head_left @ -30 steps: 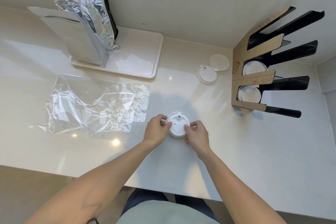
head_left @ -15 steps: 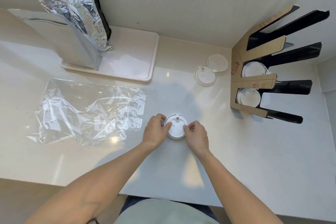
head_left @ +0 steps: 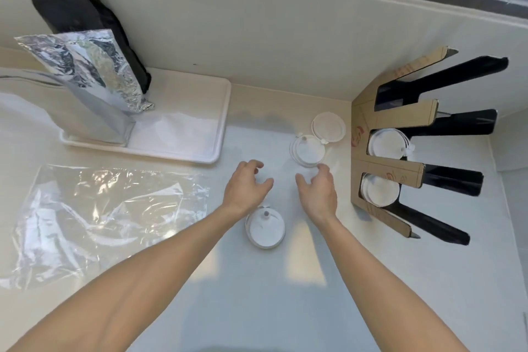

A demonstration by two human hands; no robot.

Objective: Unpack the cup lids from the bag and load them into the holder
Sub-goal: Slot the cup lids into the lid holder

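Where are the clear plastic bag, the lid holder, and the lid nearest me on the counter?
clear plastic bag point(head_left: 114, 217): head view, middle of the flattened film.
lid holder point(head_left: 393, 178): head view, cardboard divider between two slots.
nearest lid point(head_left: 265, 230): head view, centre of its top face.

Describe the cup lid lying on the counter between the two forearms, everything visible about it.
The cup lid is round, white, and looks like thin plastic. It has a raised rim and a small plug or nub near its far edge. It lies flat on the pale counter, alone, between the forearms and nearer the left wrist. Neither the left hand nor the right hand touches it; both are beyond it, fingers loosely spread.
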